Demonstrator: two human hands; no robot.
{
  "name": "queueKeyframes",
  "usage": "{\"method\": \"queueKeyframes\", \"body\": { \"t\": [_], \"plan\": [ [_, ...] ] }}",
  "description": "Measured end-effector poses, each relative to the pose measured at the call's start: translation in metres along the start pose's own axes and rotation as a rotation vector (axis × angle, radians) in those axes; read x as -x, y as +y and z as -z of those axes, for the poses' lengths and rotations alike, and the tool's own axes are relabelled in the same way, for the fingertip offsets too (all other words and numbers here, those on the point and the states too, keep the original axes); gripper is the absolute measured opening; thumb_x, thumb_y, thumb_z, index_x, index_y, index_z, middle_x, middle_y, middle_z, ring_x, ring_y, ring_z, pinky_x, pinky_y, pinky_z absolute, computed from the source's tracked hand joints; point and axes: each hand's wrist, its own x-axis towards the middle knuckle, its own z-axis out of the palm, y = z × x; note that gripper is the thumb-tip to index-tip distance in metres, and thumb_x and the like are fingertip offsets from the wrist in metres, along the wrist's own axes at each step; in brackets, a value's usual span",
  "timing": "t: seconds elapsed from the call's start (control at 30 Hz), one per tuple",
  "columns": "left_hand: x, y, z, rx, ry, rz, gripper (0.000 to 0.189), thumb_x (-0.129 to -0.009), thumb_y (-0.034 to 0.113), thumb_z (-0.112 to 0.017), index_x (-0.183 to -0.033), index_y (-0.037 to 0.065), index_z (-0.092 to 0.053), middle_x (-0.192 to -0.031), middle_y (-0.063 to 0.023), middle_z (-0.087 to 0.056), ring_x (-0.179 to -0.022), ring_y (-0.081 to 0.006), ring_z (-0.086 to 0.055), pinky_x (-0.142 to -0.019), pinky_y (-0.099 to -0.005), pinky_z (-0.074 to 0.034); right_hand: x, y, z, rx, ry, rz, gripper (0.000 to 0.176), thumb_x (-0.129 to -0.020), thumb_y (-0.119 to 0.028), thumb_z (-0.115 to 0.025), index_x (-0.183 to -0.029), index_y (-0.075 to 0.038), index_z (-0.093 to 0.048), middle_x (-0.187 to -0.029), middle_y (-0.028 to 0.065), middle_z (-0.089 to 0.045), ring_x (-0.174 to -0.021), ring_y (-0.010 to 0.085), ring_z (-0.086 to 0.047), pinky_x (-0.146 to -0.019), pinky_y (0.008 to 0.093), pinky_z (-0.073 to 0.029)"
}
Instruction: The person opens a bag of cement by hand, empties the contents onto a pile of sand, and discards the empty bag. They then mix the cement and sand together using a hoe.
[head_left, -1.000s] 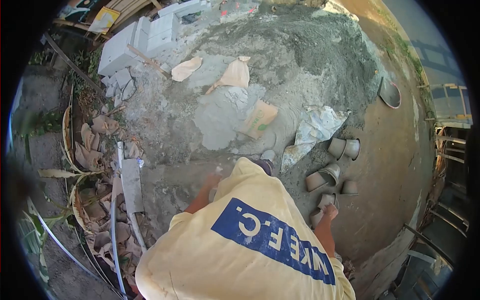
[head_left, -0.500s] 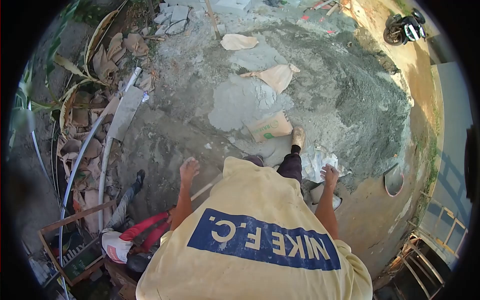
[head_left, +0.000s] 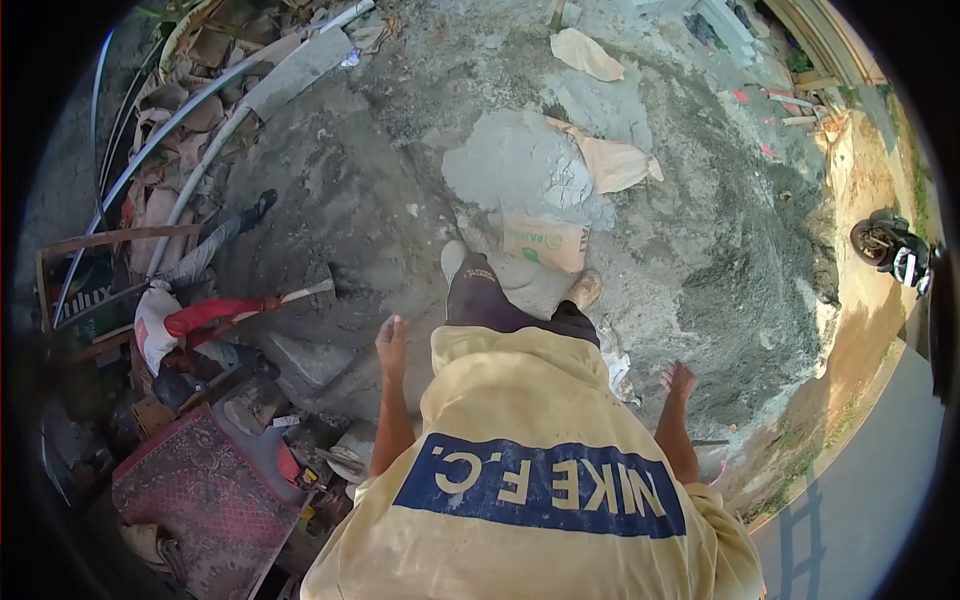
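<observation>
My left hand (head_left: 391, 341) hangs beside my body over the grey, dusty ground, its fingers loosely apart and nothing in them. On the other side my right hand (head_left: 679, 379) is held out low with spread, slightly bent fingers, also without anything. Crumpled whitish plastic (head_left: 617, 372) lies on the ground to the left of that hand. In front of my feet is a brown paper bag with green print (head_left: 545, 243), partly lying on pale grey powder or mix (head_left: 515, 170). A second pale bag (head_left: 615, 165) lies farther ahead.
At the left a co-worker in red sleeves (head_left: 200, 315) bends over, gripping a long-handled tool (head_left: 305, 292). Pipes (head_left: 205, 160) and torn bags line the far left. A patterned red rug (head_left: 205, 495) lies at lower left. A motorcycle (head_left: 888, 250) stands at the right.
My view has swung round to the right, and my left foot now shows ahead. Both hands stay empty. The co-worker's tool has come into fuller view.
</observation>
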Motion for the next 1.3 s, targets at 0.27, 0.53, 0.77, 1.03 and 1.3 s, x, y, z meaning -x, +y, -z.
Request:
{"method": "queueKeyframes", "body": {
  "t": [0.27,0.53,0.77,1.03,1.3],
  "plan": [
    [-0.146,0.067,0.013,-0.024,-0.171,0.135,0.059,-0.085,0.050,-0.050,-0.123,0.005,-0.041,-0.106,-0.0116,-0.058,-0.093,-0.0213,-0.056,-0.080,-0.0344,-0.043,0.067,-0.065,-0.166,0.056,-0.303,0.146,0.028,-0.087,-0.022,-0.053,-0.104,0.001,-0.056,-0.081,0.0087,-0.062,-0.062,0.0159,-0.060,-0.054,0.0261,-0.048],
    [-0.314,-0.049,-0.160,-0.103,-0.498,0.474,0.067,-0.088,0.056,-0.037,-0.131,0.004,-0.034,-0.116,-0.0149,-0.055,-0.106,-0.0269,-0.053,-0.086,-0.0386,-0.043,0.060,-0.097,-0.316,0.096,-0.289,0.163,0.037,-0.089,-0.031,-0.051,-0.102,0.003,-0.056,-0.075,0.0068,-0.059,-0.064,0.0124,-0.056,-0.056,0.0243,-0.046],
    [-0.402,-0.210,-0.316,0.110,-0.395,0.717,0.051,-0.092,0.039,-0.030,-0.127,0.004,-0.042,-0.116,-0.0124,-0.055,-0.105,-0.0245,-0.051,-0.092,-0.0394,-0.037,-0.132,-0.044,-0.397,0.103,-0.136,0.160,0.039,-0.091,-0.035,-0.046,-0.091,0.002,-0.060,-0.063,0.0024,-0.054,-0.054,0.0103,-0.050,-0.049,0.0221,-0.041],
    [-0.470,-0.322,-0.401,0.060,-0.144,0.642,0.046,-0.091,0.038,-0.031,-0.108,0.003,-0.055,-0.102,-0.0095,-0.059,-0.089,-0.0211,-0.054,-0.080,-0.0324,-0.042,-0.310,0.025,-0.460,0.031,-0.179,0.173,0.063,-0.090,-0.049,-0.037,-0.115,0.007,-0.050,-0.110,0.0154,-0.056,-0.097,0.0218,-0.054,-0.087,0.0308,-0.039],
    [-0.496,-0.341,-0.401,0.425,-0.349,0.640,0.044,-0.090,0.033,-0.026,-0.113,0.004,-0.049,-0.109,-0.0137,-0.057,-0.102,-0.0272,-0.054,-0.091,-0.0402,-0.041,-0.319,0.016,-0.485,-0.368,-0.267,-0.086,0.051,-0.091,-0.040,-0.039,-0.125,-0.002,-0.044,-0.120,0.0099,-0.051,-0.106,0.0242,-0.050,-0.091,0.0349,-0.039]
  ]
}}
